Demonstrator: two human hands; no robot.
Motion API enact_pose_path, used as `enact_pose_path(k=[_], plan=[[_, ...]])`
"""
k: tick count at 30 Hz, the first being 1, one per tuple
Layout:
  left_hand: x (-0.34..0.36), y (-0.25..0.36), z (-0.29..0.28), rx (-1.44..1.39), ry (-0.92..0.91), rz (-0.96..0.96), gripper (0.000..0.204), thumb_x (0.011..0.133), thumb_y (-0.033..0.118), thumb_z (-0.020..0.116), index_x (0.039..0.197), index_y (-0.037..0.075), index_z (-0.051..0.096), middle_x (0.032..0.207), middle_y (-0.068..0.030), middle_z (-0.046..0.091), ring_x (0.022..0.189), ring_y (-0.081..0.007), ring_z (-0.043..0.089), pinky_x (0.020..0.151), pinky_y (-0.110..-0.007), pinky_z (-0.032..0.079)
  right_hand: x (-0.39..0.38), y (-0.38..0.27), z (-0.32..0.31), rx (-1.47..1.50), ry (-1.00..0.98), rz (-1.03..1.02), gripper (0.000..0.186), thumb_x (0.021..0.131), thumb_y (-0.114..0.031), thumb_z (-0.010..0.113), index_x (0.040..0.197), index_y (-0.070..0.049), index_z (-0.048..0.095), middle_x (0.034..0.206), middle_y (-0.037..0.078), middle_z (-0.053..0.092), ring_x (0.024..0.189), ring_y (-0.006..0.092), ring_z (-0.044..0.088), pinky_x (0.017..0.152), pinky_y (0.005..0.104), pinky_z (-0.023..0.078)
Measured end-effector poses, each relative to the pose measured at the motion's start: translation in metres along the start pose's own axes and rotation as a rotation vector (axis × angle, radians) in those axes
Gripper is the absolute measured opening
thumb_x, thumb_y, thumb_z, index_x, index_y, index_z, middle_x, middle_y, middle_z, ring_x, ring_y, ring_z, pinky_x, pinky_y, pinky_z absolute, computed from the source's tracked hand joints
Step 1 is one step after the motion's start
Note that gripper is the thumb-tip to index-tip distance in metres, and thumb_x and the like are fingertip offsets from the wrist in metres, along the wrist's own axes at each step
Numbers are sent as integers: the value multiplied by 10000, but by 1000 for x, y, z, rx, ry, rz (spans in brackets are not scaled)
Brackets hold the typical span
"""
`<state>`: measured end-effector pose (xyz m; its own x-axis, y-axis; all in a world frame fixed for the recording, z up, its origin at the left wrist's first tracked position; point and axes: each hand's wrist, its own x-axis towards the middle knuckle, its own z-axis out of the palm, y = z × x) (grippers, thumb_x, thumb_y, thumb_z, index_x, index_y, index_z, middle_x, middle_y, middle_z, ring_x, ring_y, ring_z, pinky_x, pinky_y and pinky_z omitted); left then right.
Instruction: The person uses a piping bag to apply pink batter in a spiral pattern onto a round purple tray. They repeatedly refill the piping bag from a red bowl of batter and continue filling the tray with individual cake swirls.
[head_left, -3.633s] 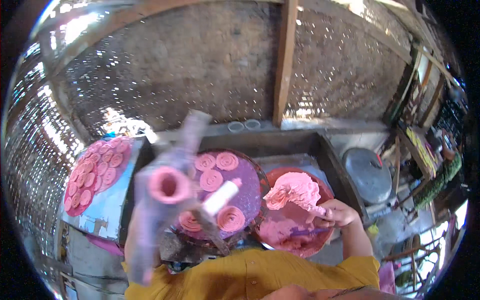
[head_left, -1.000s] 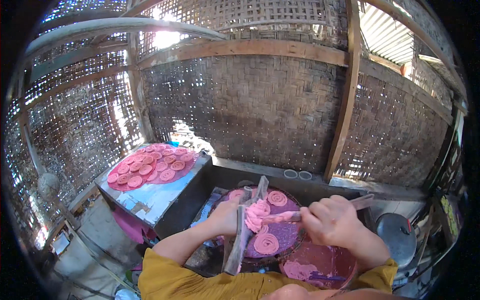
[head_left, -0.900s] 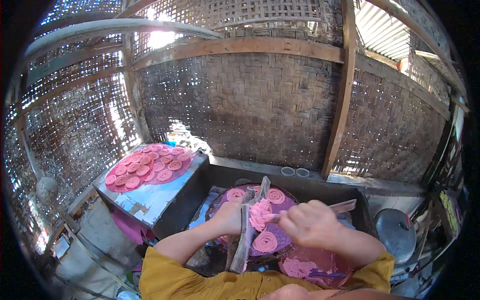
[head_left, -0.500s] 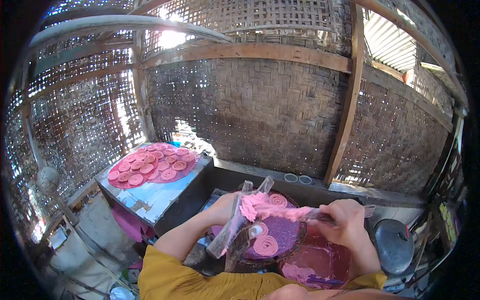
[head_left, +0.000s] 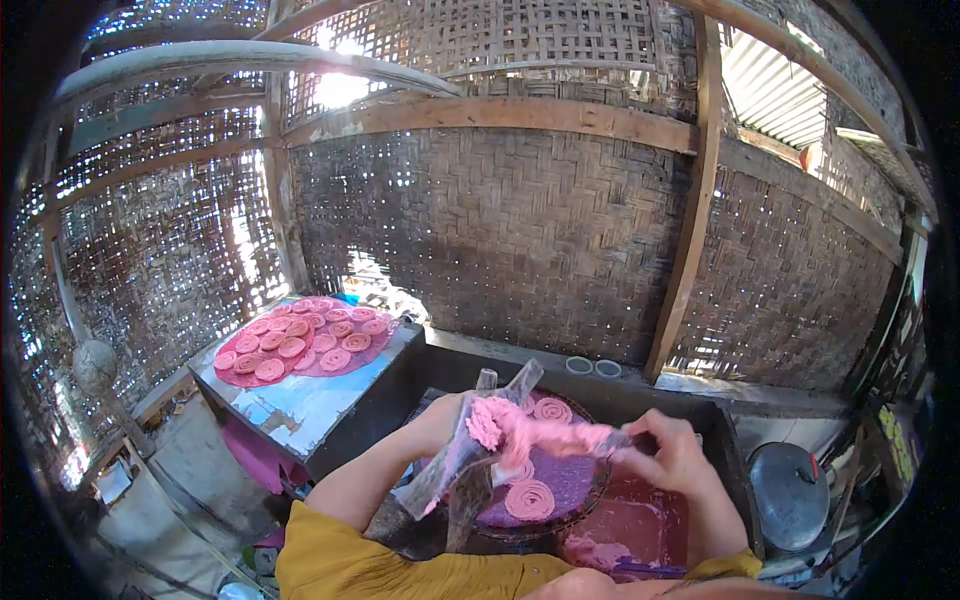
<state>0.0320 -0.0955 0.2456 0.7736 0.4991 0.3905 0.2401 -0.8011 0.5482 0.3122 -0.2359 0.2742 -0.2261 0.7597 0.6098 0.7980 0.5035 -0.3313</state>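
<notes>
Over the round tray (head_left: 575,465), my left hand (head_left: 435,425) grips a worn wooden press frame (head_left: 465,510), partly hiding its own fingers. Pink paste (head_left: 487,423) is heaped on the frame's middle and trails rightward along a stick (head_left: 612,441) that my right hand (head_left: 672,458) holds by its right part. The paste on the stick is blurred. Beneath, pink spiral coils (head_left: 530,500) lie on the tray's purple surface, some hidden by the frame. A reddish basin (head_left: 635,525) smeared with pink paste sits at lower right, under my right forearm.
On a ledge at the left (head_left: 290,420) lie red sheets covered with several pink spiral discs (head_left: 300,340). A dark trough wall (head_left: 470,365) surrounds the work. Two pale rings (head_left: 580,365) rest behind it. A metal lid (head_left: 790,495) sits at right, and woven walls enclose everything.
The view has tilted up. The press, earlier blurred at left, is over the tray, and my right hand's paste has moved onto it. Lately the frame tilted and the stick shifted slightly left.
</notes>
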Motion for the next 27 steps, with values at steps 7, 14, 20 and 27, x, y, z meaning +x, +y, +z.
enact_pose_path(k=[7,14,20,27], plan=[[-6,7,11,302,-18,58,438,698,386,575,1053,131,547,1024,-157,552,897,-325,542,767,-383,437,17,-7,-26,-174,-372,-63,287,807,-345,535,818,-59,546,670,164,577,620,340,571,533,414,448],[-5,37,23,399,-81,-71,425,671,373,587,1034,154,569,1054,-142,538,939,-327,524,778,-398,441,47,-50,-20,-467,-579,-143,266,829,-314,461,771,-58,501,625,154,574,588,337,578,505,438,452],[0,28,27,267,-66,-77,376,680,368,589,952,109,589,1003,-184,545,887,-345,543,742,-404,443,41,-60,15,-595,-285,-566,237,782,-259,496,823,-25,508,606,102,544,556,225,573,467,317,416],[14,34,12,127,-258,-131,411,669,392,608,935,79,586,930,-150,591,881,-321,556,757,-383,434,30,-36,16,-855,172,-1081,159,730,-144,582,820,-17,547,658,37,498,516,103,442,443,220,286]])
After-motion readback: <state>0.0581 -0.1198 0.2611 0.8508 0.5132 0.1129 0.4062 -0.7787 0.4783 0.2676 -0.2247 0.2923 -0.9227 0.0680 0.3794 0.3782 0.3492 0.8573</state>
